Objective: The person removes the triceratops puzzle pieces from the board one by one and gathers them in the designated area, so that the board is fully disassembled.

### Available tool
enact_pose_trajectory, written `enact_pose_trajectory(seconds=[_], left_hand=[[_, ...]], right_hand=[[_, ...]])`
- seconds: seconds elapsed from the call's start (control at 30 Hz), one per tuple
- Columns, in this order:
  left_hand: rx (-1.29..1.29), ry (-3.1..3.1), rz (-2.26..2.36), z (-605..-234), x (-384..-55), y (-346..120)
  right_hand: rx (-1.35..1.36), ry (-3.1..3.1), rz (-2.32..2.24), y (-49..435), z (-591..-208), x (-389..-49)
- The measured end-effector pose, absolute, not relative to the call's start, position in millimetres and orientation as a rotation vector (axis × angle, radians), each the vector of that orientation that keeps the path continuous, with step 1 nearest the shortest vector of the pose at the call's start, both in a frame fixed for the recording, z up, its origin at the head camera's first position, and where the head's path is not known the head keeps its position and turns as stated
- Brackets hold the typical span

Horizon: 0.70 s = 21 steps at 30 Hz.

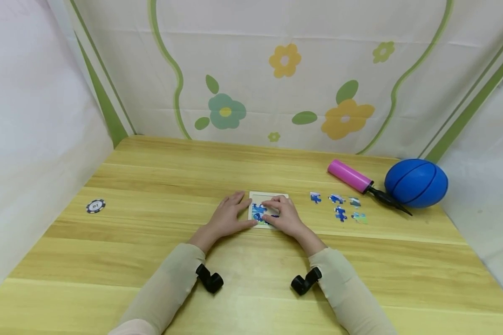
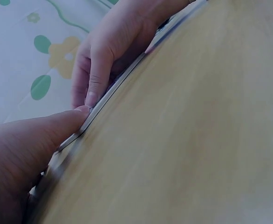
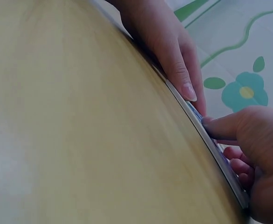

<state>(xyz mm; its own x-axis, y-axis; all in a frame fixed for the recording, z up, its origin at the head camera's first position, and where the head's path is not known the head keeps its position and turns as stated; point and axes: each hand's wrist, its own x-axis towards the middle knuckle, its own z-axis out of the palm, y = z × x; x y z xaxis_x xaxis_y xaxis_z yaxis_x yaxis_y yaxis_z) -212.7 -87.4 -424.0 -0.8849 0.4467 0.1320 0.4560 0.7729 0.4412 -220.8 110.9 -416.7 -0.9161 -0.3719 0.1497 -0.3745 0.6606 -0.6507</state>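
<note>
A small jigsaw puzzle tray (image 1: pixel 268 193) with a pale frame lies on the table, several blue and green pieces in its lower part. My left hand (image 1: pixel 229 217) rests at the tray's left side, fingers fairly straight, thumb along the near edge. From the right, my right hand (image 1: pixel 286 216) reaches over the tray and its thumb and index finger pinch a blue puzzle piece (image 1: pixel 259 208), partly hidden by the fingers. In the right wrist view, the right thumb (image 3: pixel 222 127) is down on the tray, with the other fingers curled beside it.
Several loose puzzle pieces (image 1: pixel 340 213) lie right of the tray. Beyond them are a pink hand pump (image 1: pixel 350 176) with a black end and a blue ball (image 1: pixel 417 183). A round poker chip (image 1: pixel 95 206) sits at the left. A patterned cloth hangs behind the table.
</note>
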Motion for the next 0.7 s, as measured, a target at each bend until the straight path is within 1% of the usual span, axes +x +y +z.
enact_pose_trajectory(seconds=[0.27, 0.5, 0.7], left_hand=[[-0.747, -2.941, -0.736, -424.8, -213.5, -87.6], [-0.748, -2.931, -0.740, -424.5, -213.8, -87.4], [-0.736, -2.943, -0.754, -424.1, -213.3, -87.9]], right_hand=[[0.623, -2.835, 1.141, 106.8, -416.3, -220.7], [0.609, -2.783, 1.398, 105.4, -416.7, -222.2], [0.552, -2.786, 1.421, 103.5, -418.1, -224.4]])
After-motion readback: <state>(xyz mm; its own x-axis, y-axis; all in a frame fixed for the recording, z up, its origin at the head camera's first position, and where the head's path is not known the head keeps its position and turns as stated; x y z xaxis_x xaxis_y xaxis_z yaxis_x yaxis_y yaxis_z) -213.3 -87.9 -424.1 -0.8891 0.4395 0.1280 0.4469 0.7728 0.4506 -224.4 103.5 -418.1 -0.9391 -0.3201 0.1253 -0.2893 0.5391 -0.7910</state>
